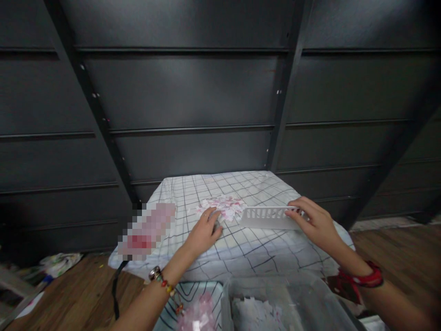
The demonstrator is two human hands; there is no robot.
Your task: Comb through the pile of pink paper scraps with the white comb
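A pile of small white and pink paper pieces lies spread on the checked cloth. My left hand rests at the near edge of the pile, palm down, fingers apart and holding nothing. To the right of the pile, a white slotted plastic basket sits low on the cloth. Its right end is pinched between the thumb and fingers of my right hand. The basket's left end touches or nearly touches the pile. What lies inside the basket cannot be made out.
Close to me stands a clear plastic bin with white paper pieces inside. Left of it, a striped tray carries pink translucent packets. A blurred-out pink item lies at the cloth's left side. Dark panels rise behind.
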